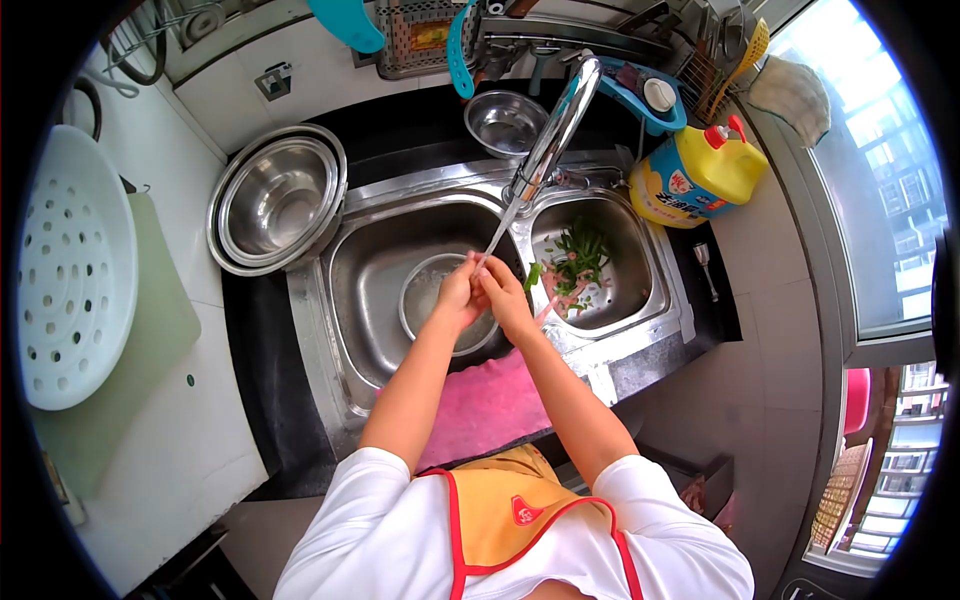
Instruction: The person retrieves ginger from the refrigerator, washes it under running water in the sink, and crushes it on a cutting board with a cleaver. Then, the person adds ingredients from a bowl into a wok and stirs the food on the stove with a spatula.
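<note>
Over the bowl's (405, 305) one o'clock edge, holding left hand (460, 298) against right hand (506, 295) under water (498, 233), near greens (582, 252) at three o'clock; cannot tell if grasping anything.

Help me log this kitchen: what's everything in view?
Sink: 1, silver, centre
Faucet: 1, silver, over sink
Nested bowls: 2+, silver, left counter
Small bowl: 1, silver, rear
Inner bowl: 1, silver, left basin
Vegetable pieces: many, green, right basin
Detergent jug: 1, yellow, right
Perforated tray: 1, white, left
Board: 1, green, below tray
Towel: 1, pink, sink front
Cloth: 1, greyish, by window
Caddy: 1, blue, rear
Utensils: many, mixed, top
Window: 1, pale, right
Apron: 1, yellow, worn
Left hand, right hand: 2, over sink
</note>
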Motion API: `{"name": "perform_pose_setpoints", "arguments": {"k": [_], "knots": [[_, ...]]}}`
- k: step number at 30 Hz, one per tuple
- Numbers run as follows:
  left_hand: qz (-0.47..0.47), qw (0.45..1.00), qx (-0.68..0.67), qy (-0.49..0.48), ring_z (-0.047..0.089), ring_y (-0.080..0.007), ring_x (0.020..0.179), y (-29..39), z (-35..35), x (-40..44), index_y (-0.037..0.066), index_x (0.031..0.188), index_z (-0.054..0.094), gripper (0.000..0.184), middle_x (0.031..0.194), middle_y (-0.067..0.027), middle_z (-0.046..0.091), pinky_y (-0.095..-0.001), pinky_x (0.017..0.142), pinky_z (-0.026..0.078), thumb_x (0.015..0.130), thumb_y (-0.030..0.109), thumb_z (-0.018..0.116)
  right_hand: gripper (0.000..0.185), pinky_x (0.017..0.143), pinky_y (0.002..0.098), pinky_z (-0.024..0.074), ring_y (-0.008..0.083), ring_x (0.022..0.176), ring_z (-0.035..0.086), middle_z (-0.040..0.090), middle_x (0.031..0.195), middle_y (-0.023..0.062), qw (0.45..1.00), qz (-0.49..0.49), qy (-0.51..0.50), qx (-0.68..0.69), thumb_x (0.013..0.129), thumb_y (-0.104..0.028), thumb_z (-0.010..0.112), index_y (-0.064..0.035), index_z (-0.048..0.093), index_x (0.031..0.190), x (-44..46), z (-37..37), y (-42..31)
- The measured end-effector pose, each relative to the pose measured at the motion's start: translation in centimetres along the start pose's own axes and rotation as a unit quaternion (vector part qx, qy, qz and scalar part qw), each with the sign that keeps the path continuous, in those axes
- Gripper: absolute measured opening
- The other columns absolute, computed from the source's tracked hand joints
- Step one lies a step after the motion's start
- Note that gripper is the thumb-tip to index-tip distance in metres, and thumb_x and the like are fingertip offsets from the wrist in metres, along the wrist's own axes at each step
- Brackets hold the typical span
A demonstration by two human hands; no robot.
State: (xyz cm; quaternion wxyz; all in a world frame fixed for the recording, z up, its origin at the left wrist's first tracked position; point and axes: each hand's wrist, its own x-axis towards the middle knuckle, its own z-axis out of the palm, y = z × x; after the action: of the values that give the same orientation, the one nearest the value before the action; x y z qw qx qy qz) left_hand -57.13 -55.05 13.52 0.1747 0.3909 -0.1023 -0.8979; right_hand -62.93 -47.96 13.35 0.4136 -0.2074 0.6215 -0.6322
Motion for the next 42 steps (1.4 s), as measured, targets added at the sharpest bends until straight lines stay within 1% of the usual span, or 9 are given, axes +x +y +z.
{"name": "perform_pose_setpoints", "arguments": {"k": [10,12,16,19,27,30,32,36,42], "knots": [[-0.006,0.988,0.121,-0.094,0.041,-0.0111,0.043,0.8,-4.2,3.0,0.012,0.079,0.052,0.021,0.063,0.0009,0.048,-0.0252,0.035,0.028,0.093,0.026,0.044,0.035,0.093,0.0254,0.0357,0.0154,0.107,0.049,0.051,0.12,0.0093,0.999,-0.046,-0.027,-0.005,0.094,-0.024,0.045,0.0017,0.052,0.116,-0.1,-0.4,2.0],[-0.1,0.906,-0.053,-0.408,0.042,-0.0104,0.047,0.3,-7.7,6.1,0.011,0.077,0.05,0.026,0.06,0.0012,0.046,-0.0236,0.038,0.029,0.094,0.029,0.042,0.033,0.092,0.0253,0.037,0.0153,0.106,0.05,0.051,0.12,0.0093,0.989,-0.117,-0.027,-0.081,0.094,-0.023,0.046,0.002,0.053,0.115,-0.6,-0.2,1.4],[-0.063,0.996,-0.03,-0.053,0.043,-0.0079,0.057,1.1,0.2,-0.3,0.004,0.096,0.054,0.033,0.071,-0.0024,0.049,-0.0186,0.048,0.036,0.095,0.031,0.037,0.029,0.084,0.0245,0.0422,0.0141,0.1,0.053,0.055,0.114,0.009,0.996,-0.079,0.023,-0.033,0.092,-0.017,0.046,0.0005,0.053,0.114,-0.6,-0.6,2.0],[0.009,0.976,0.077,-0.203,0.04,-0.0065,0.057,1.0,-2.3,0.8,0.001,0.104,0.051,0.026,0.077,-0.0034,0.049,-0.0179,0.046,0.033,0.095,0.023,0.041,0.03,0.082,0.0247,0.0429,0.014,0.095,0.055,0.058,0.106,0.0085,0.994,-0.089,0.057,-0.036,0.092,-0.016,0.046,-0.0011,0.051,0.117,-0.6,-1.2,2.2],[0.026,0.984,0.137,-0.109,0.028,-0.0045,0.04,1.0,-1.2,0.0,0.007,0.084,0.049,0.029,0.061,0.0033,0.043,-0.0198,0.035,0.019,0.094,0.034,0.043,0.031,0.079,0.0246,0.0437,0.0125,0.091,0.054,0.058,0.102,0.0081,0.994,-0.07,0.06,-0.054,0.094,-0.02,0.043,-0.0006,0.05,0.117,-1.7,1.0,-0.2],[-0.005,0.993,0.108,-0.052,0.042,-0.0078,0.048,0.7,-1.4,0.4,0.009,0.083,0.05,0.032,0.066,0.001,0.048,-0.0219,0.042,0.033,0.095,0.037,0.041,0.032,0.077,0.0223,0.0437,0.0107,0.09,0.053,0.056,0.103,0.007,0.996,-0.057,0.021,-0.062,0.093,-0.018,0.045,-0.0013,0.048,0.12,-0.6,0.8,1.3],[0.009,0.99,-0.022,-0.14,0.055,-0.0144,0.073,0.0,-1.8,1.5,0.006,0.091,0.053,0.029,0.083,-0.0046,0.055,-0.0281,0.067,0.047,0.095,0.031,0.039,0.033,0.077,0.022,0.0434,0.0103,0.089,0.052,0.055,0.102,0.0059,0.993,-0.085,0.027,-0.077,0.092,-0.016,0.047,-0.0019,0.046,0.122,-0.3,0.4,1.7],[-0.013,0.961,-0.074,-0.268,0.05,-0.0214,0.105,-0.2,-2.6,1.4,0.001,0.114,0.05,0.029,0.109,-0.0101,0.054,-0.0346,0.096,0.04,0.095,0.019,0.036,0.037,0.075,0.0204,0.0417,0.0077,0.081,0.047,0.051,0.093,0.0022,0.992,-0.124,0.017,-0.014,0.087,-0.004,0.053,-0.003,0.043,0.122,0.3,0.0,0.9],[-0.042,0.94,-0.2,-0.274,0.053,-0.0187,0.102,-1.2,-2.7,-0.3,0.004,0.114,0.05,0.03,0.107,-0.007,0.055,-0.0329,0.093,0.041,0.096,0.023,0.036,0.017,0.065,0.0204,0.0416,0.0072,0.073,0.047,0.053,0.085,0.0024,0.982,-0.174,0.037,-0.06,0.084,-0.004,0.057,-0.0021,0.049,0.1,1.1,1.1,0.8]]}}
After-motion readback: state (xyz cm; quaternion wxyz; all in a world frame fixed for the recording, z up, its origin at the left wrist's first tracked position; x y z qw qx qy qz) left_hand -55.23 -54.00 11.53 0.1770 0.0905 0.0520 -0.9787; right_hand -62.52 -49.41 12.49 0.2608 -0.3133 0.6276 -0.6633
